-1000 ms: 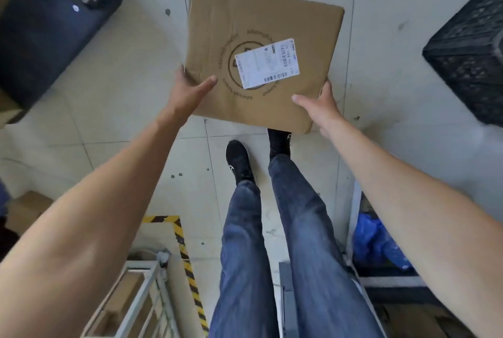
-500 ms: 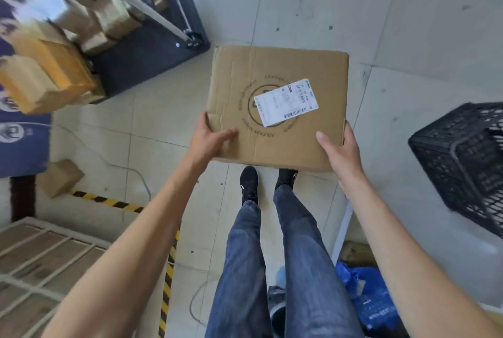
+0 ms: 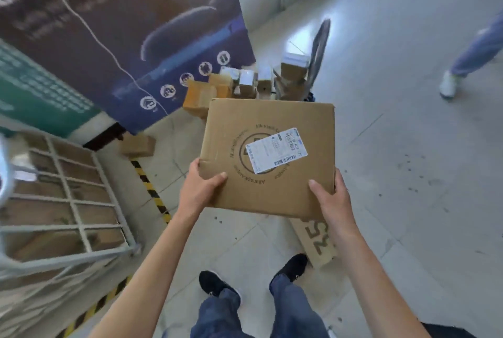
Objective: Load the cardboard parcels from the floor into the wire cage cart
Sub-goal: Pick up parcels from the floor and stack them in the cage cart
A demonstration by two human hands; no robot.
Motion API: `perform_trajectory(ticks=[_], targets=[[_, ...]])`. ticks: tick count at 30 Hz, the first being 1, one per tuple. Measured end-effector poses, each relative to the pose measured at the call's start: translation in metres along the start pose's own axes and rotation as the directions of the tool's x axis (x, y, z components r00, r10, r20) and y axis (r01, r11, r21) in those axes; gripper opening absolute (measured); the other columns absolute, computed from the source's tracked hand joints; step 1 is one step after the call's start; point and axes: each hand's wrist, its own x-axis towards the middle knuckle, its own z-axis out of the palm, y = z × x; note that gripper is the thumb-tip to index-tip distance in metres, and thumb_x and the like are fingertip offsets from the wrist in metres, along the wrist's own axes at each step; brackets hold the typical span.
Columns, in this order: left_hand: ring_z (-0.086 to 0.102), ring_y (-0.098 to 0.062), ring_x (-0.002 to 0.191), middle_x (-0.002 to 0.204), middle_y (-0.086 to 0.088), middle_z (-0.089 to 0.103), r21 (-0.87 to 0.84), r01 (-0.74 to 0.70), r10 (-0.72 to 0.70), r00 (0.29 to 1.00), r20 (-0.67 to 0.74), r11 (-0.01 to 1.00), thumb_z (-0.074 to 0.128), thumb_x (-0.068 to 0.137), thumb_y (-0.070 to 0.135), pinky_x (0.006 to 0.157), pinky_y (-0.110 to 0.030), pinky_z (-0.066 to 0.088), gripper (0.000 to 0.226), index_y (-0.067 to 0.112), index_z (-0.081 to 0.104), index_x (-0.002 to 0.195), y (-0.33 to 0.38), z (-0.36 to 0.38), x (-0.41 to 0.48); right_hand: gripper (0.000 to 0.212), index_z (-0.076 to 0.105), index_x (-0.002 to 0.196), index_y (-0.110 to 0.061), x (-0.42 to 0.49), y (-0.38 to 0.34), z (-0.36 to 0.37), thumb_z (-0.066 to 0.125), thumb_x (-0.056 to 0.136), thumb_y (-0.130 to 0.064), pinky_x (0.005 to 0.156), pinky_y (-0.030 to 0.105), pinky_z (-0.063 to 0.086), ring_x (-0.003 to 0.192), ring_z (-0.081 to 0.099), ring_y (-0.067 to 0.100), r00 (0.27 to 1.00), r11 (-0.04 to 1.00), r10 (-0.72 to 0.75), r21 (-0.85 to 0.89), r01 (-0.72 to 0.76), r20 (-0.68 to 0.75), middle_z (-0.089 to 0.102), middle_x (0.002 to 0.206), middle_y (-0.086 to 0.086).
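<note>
With the fingers point(image 3: 340, 182) of your left hand point(image 3: 200, 190) and right hand point(image 3: 333, 199) clamped on the near corners of the parcel point(image 3: 272, 131), hold it level and swing left over the wire cage cart point(image 3: 68, 201).

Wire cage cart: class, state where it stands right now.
The wire cage cart stands at the head view's left edge, beyond the yellow-black floor tape, left of the cardboard parcel being carried.

The person wears dark blue denim jeans point(image 3: 295, 310) and black low-top shoes point(image 3: 215, 282). The left forearm point(image 3: 163, 256) and right forearm point(image 3: 375, 269) are bare, as are the left hand point(image 3: 201, 188) and right hand point(image 3: 334, 199).
</note>
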Motion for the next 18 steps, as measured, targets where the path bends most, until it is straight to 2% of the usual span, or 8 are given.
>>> perform_trajectory(ticks=[3, 8, 10, 15, 18], targets=[[0.055, -0.023, 0.119, 0.142, 0.001, 0.051, -0.037, 0.043, -0.046, 0.992, -0.114, 0.998, 0.076, 0.074, 0.056, 0.101, -0.045, 0.046, 0.096, 0.031, 0.026, 0.152, -0.025, -0.086, -0.016, 0.054, 0.049, 0.137, -0.044, -0.021, -0.03, 0.072, 0.068, 0.09, -0.027, 0.099, 0.032, 0.048, 0.104, 0.061, -0.009, 0.992, 0.997, -0.038, -0.062, 0.046, 0.121, 0.066, 0.118, -0.028], [0.055, -0.02, 0.117, 0.139, 0.005, 0.052, -0.037, 0.075, -0.083, 0.943, -0.322, 0.996, 0.069, 0.076, 0.064, 0.092, -0.038, 0.048, 0.096, 0.034, 0.021, 0.154, -0.104, -0.235, -0.062, 0.045, 0.054, 0.125, -0.051, -0.089, -0.052, 0.219, 0.067, 0.092, -0.022, 0.087, 0.027, 0.05, 0.099, 0.065, -0.006, 0.935, 0.994, -0.063, -0.059, 0.089, 0.348, 0.069, 0.113, -0.026], [0.056, -0.021, 0.119, 0.14, 0.006, 0.053, -0.033, 0.088, -0.094, 0.92, -0.38, 0.996, 0.067, 0.079, 0.064, 0.093, -0.038, 0.049, 0.095, 0.033, 0.02, 0.155, -0.139, -0.292, -0.083, 0.044, 0.055, 0.124, -0.052, -0.12, -0.053, 0.276, 0.068, 0.092, -0.024, 0.084, 0.026, 0.05, 0.098, 0.066, -0.005, 0.908, 0.992, -0.058, -0.078, 0.099, 0.414, 0.07, 0.113, -0.025], [0.055, -0.023, 0.122, 0.141, 0.006, 0.053, -0.075, 0.154, -0.17, 0.84, -0.515, 0.985, 0.067, 0.082, 0.06, 0.099, -0.042, 0.047, 0.092, 0.032, 0.02, 0.156, -0.223, -0.416, -0.13, 0.04, 0.054, 0.123, -0.055, -0.188, -0.039, 0.411, 0.065, 0.095, -0.029, 0.081, 0.032, 0.052, 0.098, 0.069, 0.005, 0.836, 0.98, 0.021, -0.176, 0.09, 0.549, 0.071, 0.108, -0.025], [0.054, -0.022, 0.122, 0.139, 0.006, 0.053, -0.124, 0.214, -0.245, 0.778, -0.579, 0.969, 0.066, 0.082, 0.062, 0.099, -0.043, 0.046, 0.091, 0.032, 0.021, 0.155, -0.267, -0.473, -0.155, 0.039, 0.053, 0.12, -0.055, -0.222, -0.033, 0.482, 0.065, 0.095, -0.028, 0.073, 0.031, 0.053, 0.098, 0.07, 0.012, 0.792, 0.965, 0.081, -0.248, 0.09, 0.605, 0.072, 0.107, -0.021]])
